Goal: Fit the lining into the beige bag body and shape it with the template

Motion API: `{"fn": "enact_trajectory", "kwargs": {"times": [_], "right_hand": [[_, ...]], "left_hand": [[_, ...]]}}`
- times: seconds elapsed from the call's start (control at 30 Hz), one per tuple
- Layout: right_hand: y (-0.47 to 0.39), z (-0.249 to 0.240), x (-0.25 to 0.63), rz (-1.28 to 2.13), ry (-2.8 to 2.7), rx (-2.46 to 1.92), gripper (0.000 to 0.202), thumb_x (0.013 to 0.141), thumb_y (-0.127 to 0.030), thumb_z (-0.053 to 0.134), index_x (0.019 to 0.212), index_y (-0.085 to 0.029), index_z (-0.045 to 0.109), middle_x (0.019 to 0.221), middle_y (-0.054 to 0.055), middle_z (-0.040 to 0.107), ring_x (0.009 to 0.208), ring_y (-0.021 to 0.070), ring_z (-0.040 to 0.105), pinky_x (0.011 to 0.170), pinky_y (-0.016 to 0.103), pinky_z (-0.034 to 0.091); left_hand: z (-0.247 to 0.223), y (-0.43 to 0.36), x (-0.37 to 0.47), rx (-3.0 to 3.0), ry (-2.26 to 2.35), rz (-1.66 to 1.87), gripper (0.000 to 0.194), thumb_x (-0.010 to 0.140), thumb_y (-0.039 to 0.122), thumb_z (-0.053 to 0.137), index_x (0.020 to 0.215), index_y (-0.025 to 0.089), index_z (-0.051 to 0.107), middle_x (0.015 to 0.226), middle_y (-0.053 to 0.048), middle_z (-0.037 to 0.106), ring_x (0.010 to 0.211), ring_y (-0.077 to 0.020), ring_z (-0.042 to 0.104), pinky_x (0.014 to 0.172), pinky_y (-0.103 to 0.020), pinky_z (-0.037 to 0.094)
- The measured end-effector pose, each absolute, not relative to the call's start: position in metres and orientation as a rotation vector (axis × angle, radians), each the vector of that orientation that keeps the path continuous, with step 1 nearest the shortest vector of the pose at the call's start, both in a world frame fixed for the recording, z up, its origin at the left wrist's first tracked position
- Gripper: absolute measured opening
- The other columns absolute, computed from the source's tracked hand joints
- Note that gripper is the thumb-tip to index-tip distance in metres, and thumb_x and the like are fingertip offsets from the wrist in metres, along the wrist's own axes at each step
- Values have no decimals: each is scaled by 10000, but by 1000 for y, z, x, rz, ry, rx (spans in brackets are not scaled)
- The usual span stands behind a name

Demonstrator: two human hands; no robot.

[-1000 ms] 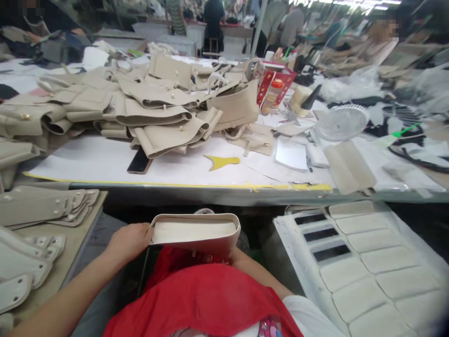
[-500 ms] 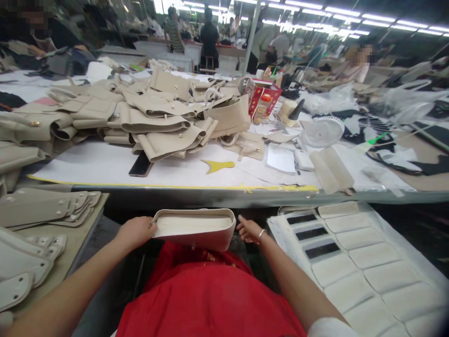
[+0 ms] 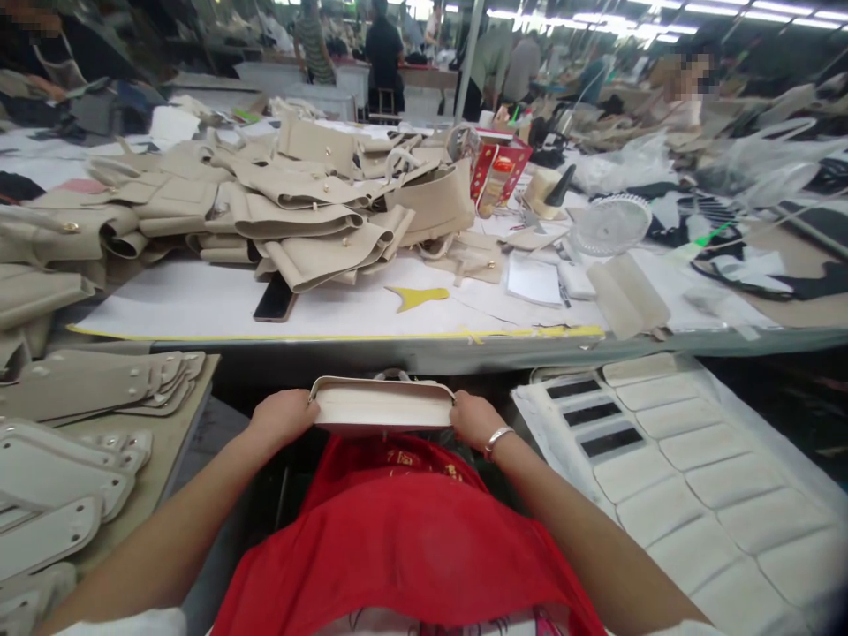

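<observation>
Bag shell [image 3: 382, 405] gripped at both ends: left hand [image 3: 282, 418], right hand [image 3: 473, 419]; below table edge [image 3: 371, 352].

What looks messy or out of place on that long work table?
The beige bag pieces lie in a jumbled heap, not stacked. A dark phone pokes out from under the heap. The bag shell held between left hand and right hand looks undamaged.

Left hand [image 3: 282, 417] and right hand [image 3: 473, 419] — both closed, forearms converging
</observation>
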State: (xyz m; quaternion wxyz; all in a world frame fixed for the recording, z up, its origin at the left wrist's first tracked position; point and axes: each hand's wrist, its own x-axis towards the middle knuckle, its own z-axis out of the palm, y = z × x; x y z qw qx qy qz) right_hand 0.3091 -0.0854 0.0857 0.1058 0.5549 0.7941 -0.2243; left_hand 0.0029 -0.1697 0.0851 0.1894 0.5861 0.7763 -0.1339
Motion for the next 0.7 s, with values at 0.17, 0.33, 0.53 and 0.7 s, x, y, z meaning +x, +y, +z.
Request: {"fn": "enact_trajectory", "kwargs": {"times": [0.17, 0.33, 0.53, 0.7], "right_hand": [[-88, 94, 311, -536, 2369, 1681, 453, 885, -431, 284, 890, -101, 594, 831, 181, 641, 805, 279, 615, 704, 342, 418], [-89, 95, 302, -404, 2329, 1447, 316, 858, -180, 332, 908, -62, 621, 873, 226, 616, 831, 311, 614, 687, 388, 435], [-84, 95, 303, -441, 2353, 1270, 236, 809, -127, 407, 835, -56, 631, 862, 229, 613, 777, 302, 625, 659, 385, 439], [-82, 94, 305, -589, 2337, 1482, 540, 891, -472, 217, 744, -124, 603, 741, 144, 642, 714, 252, 632, 617, 323, 433]], "left_hand": [[83, -169, -1, 1709, 2125, -379, 418, 822, 289, 259, 897, 100, 624, 929, -186, 649, 859, -304, 619, 733, -390, 453], [85, -166, 0, 1732, 2141, -355, 407, 834, 266, 265, 898, 82, 622, 918, -207, 642, 851, -329, 616, 719, -433, 450], [89, -169, -12, 1657, 2075, -214, 463, 869, 382, 255, 881, 105, 626, 894, -150, 655, 837, -246, 619, 733, -344, 460], [88, -177, -29, 1110, 1834, 356, 729, 842, 589, 88, 917, 89, 612, 885, -123, 658, 702, -176, 620, 578, -260, 477]]}}
